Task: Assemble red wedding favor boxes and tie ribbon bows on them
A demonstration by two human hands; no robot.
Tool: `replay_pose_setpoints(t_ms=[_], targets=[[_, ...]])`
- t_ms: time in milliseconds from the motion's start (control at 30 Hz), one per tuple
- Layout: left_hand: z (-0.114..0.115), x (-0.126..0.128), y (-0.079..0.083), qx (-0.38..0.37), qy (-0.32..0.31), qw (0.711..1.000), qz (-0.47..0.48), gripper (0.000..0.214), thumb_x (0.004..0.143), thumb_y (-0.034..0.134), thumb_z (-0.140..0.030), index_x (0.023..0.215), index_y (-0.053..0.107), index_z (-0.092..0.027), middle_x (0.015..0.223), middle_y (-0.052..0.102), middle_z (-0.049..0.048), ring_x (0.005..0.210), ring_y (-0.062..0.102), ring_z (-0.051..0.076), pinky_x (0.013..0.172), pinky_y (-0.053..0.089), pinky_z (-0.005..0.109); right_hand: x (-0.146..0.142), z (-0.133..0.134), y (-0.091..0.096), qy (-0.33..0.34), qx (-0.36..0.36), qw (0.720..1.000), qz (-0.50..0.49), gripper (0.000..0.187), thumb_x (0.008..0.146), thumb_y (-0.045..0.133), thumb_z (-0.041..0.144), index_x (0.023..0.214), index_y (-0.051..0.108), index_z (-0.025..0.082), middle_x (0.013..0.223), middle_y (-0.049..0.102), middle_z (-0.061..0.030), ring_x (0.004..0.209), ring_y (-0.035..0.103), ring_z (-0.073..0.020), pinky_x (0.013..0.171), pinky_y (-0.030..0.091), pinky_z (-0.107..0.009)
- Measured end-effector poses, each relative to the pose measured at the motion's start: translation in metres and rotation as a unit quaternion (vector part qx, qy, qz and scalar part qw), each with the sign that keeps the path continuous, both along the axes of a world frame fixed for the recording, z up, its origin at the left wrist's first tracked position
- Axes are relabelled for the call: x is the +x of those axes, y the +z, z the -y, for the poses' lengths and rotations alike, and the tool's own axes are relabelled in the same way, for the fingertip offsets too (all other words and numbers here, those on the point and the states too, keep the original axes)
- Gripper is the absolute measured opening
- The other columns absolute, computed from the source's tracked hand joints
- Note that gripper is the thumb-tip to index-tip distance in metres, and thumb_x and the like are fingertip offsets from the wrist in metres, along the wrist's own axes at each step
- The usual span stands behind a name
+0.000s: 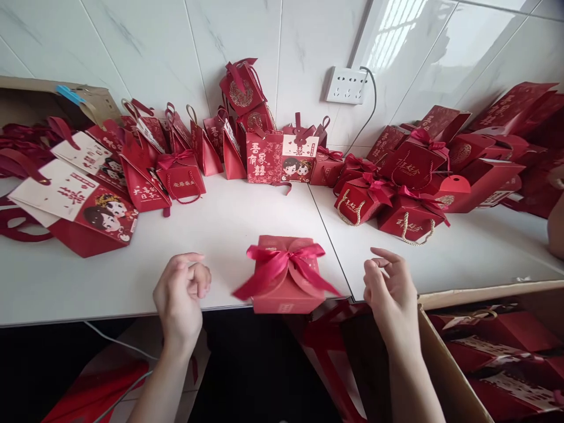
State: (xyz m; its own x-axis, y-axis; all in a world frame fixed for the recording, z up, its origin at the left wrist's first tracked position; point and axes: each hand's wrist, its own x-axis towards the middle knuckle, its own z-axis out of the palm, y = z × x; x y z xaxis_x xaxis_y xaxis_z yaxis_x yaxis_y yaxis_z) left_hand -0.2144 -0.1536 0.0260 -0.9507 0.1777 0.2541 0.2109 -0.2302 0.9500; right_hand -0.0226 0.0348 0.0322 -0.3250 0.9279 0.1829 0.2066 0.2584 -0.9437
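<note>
A red gift box (288, 302) with a crimson ribbon bow (287, 258) on its top stands at the table's front edge, between my hands. To its left, my left hand (181, 291) is in the air with its fingers loosely bent and nothing in them. My right hand (391, 288) is on the other side, also apart from the box, its fingers bent but separate and holding nothing. The bow's two tails spread out sideways over the box.
Red gift boxes (183, 179) line the white table (211, 217) along the tiled wall. More bow-topped boxes (412, 217) cluster at the right. A cardboard carton (440, 358) of red boxes stands lower right. A socket panel (346, 86) with a cable is on the wall.
</note>
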Motion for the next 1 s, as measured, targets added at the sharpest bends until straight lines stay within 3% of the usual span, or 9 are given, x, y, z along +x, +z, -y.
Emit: replay_pose_setpoints(t_ms=[133,200,300,400,467,567,633,767,1000], targets=[[-0.002,0.010,0.008,-0.092,-0.063,0.993,-0.041,0.028,0.086,0.047,-0.044,0.083,0.058,-0.018,0.053,0.049,-0.0028,0.056,0.047,0.014,0.062,0.040,0.029,0.000,0.007,-0.002,0.143,0.041,0.989,0.008,0.040,0.086,0.052,0.051,0.113,0.053,0.022,0.096,0.055,-0.0070,0.081,0.058,-0.0177,0.053,0.049,-0.024],[-0.004,0.019,0.013,-0.142,-0.118,0.982,-0.047,0.036,0.084,0.049,-0.051,0.097,0.057,-0.019,0.078,0.061,0.0021,0.078,0.057,0.018,0.074,0.045,0.031,-0.004,0.008,-0.005,0.234,0.095,0.967,-0.010,0.055,0.081,0.058,0.056,0.124,0.047,0.024,0.120,0.051,-0.0122,0.107,0.055,-0.0241,0.072,0.055,-0.033],[-0.009,0.033,0.019,-0.181,-0.189,0.964,-0.054,0.051,0.081,0.053,-0.055,0.119,0.047,-0.021,0.116,0.059,0.0074,0.111,0.054,0.023,0.090,0.045,0.034,-0.011,0.006,-0.007,0.317,0.140,0.938,-0.010,0.078,0.075,0.062,0.062,0.138,0.032,0.026,0.136,0.042,-0.0152,0.126,0.045,-0.0284,0.093,0.050,-0.043],[-0.012,0.038,0.021,-0.205,-0.210,0.954,-0.061,0.052,0.083,0.054,-0.050,0.126,0.043,-0.024,0.129,0.052,0.0077,0.121,0.049,0.024,0.096,0.044,0.034,-0.014,0.014,-0.003,0.293,0.199,0.935,0.006,0.077,0.079,0.061,0.057,0.141,0.027,0.025,0.137,0.041,-0.0170,0.129,0.043,-0.0297,0.098,0.047,-0.048],[-0.014,0.036,0.024,-0.200,-0.210,0.954,-0.081,0.047,0.087,0.051,-0.048,0.127,0.045,-0.024,0.132,0.050,0.0074,0.121,0.049,0.024,0.098,0.043,0.035,-0.014,0.027,0.005,0.239,0.299,0.924,0.010,0.074,0.079,0.065,0.051,0.139,0.032,0.022,0.137,0.040,-0.0182,0.133,0.037,-0.0322,0.103,0.041,-0.052],[-0.020,0.029,0.036,-0.162,-0.222,0.952,-0.135,0.039,0.092,0.038,-0.045,0.119,0.054,-0.022,0.127,0.055,0.0065,0.120,0.050,0.023,0.102,0.040,0.034,-0.016,0.051,0.016,0.219,0.456,0.862,0.031,0.061,0.078,0.068,0.046,0.129,0.048,0.019,0.136,0.043,-0.0169,0.137,0.029,-0.0342,0.111,0.028,-0.053],[-0.027,0.025,0.048,-0.182,-0.243,0.940,-0.154,0.035,0.093,0.037,-0.042,0.109,0.060,-0.021,0.116,0.061,0.0056,0.113,0.055,0.022,0.097,0.044,0.032,-0.021,0.063,0.019,0.237,0.508,0.826,0.054,0.044,0.084,0.065,0.037,0.123,0.055,0.020,0.130,0.054,-0.0127,0.135,0.037,-0.0297,0.115,0.017,-0.051],[-0.042,0.022,0.065,-0.295,-0.273,0.893,-0.201,0.019,0.088,0.050,-0.033,0.093,0.062,-0.020,0.102,0.064,0.0035,0.100,0.060,0.020,0.090,0.047,0.030,-0.029,0.070,0.014,0.242,0.507,0.826,0.033,0.024,0.090,0.054,0.012,0.110,0.063,0.020,0.108,0.071,-0.0040,0.116,0.058,-0.0194,0.117,0.009,-0.047],[-0.044,0.014,0.059,-0.309,-0.303,0.866,-0.249,0.014,0.087,0.051,-0.028,0.089,0.063,-0.022,0.102,0.063,0.0034,0.099,0.060,0.018,0.090,0.048,0.029,-0.023,0.060,0.007,0.282,0.449,0.840,-0.117,0.021,0.084,0.053,0.002,0.097,0.066,0.013,0.093,0.073,-0.0074,0.103,0.065,-0.0228,0.104,0.042,-0.050]])
